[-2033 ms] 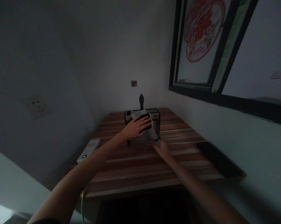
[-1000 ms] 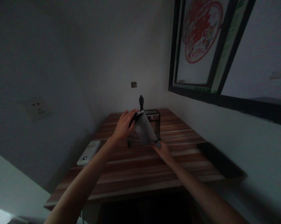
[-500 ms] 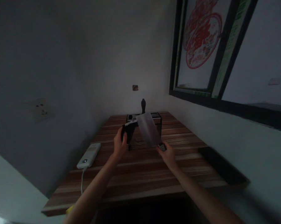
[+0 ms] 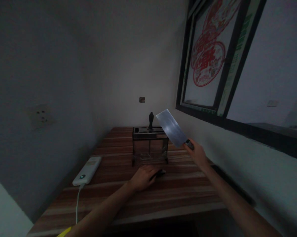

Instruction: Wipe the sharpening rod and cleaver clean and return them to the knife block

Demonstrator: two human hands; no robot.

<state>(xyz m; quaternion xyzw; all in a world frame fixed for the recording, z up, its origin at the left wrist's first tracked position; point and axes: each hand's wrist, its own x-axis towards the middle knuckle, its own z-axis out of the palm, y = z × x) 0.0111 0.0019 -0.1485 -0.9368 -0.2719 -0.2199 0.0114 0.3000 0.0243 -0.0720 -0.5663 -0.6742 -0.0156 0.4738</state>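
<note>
My right hand [image 4: 196, 152] grips the dark handle of a cleaver [image 4: 172, 129], its broad grey blade raised and slanting up to the left. The blade overlaps the right end of a knife rack [image 4: 145, 135] in my view. One black-handled tool [image 4: 151, 120] stands upright in a slot of that rack. Low over the tabletop, in front of the rack, my left hand [image 4: 144, 177] is closed on a black object with a light tip [image 4: 159, 174]. My fingers cover part of this object, and its kind is unclear in the dim light.
The wood-grain table [image 4: 128, 205] meets walls at the left, back and right. A white power bank [image 4: 87, 171] with a white cable [image 4: 77, 202] lies at the left. A dark flat object [image 4: 232, 184] lies along the right wall, below a dark-framed window [image 4: 220, 115].
My right hand has moved right and up with the cleaver, away from the rack front. My left hand has come down and right with the black object, uncovering the rack. The view has shifted slightly.
</note>
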